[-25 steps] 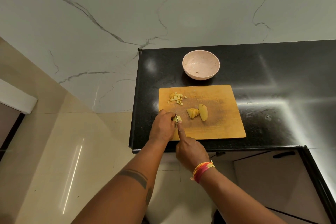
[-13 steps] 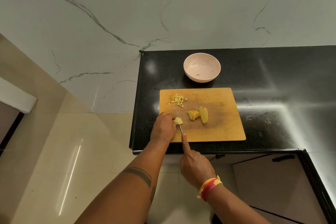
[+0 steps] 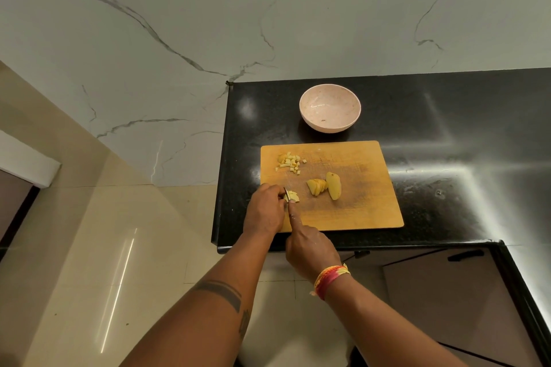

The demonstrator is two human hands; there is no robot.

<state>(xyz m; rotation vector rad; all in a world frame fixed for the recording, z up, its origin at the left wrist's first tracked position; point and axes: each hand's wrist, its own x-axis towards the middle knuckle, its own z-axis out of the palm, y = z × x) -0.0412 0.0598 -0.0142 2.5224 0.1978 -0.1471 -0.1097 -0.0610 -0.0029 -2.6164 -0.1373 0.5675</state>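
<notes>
**A:** Where are the hands?

**B:** Both are at the near left corner of the cutting board (image 3: 357, 211). On my feed, the left hand (image 3: 265, 208) has its fingers curled down over a small yellow potato piece (image 3: 294, 196), pinning it to the wood. The right hand (image 3: 310, 250) is wrapped round a knife (image 3: 286, 194). The handle is hidden in the palm and the forefinger lies straight along the blade's back. The blade stands at the piece, just beside the left fingertips.

**A:** How would you make this cut well?

**B:** I'd tuck the left fingertips back from the edge, press straight down, and shift the grip away as the piece shortens. It's small and probably slippery, so it could roll, and I'd go slowly. The work sits close to the board's near edge, so bits may drop to the floor (image 3: 89, 247).

**A:** What else is around?

**B:** Toward the board's far left corner lies a pile of diced bits (image 3: 289, 162). Near the board's middle, a fanned stack of slices (image 3: 317, 187) touches an uncut chunk (image 3: 334, 185), both apart from the knife. Beyond the board's far edge, apart from it, a pale pink bowl (image 3: 328, 126) stands on the black counter (image 3: 447, 128). Nothing blocks the blade.
</notes>
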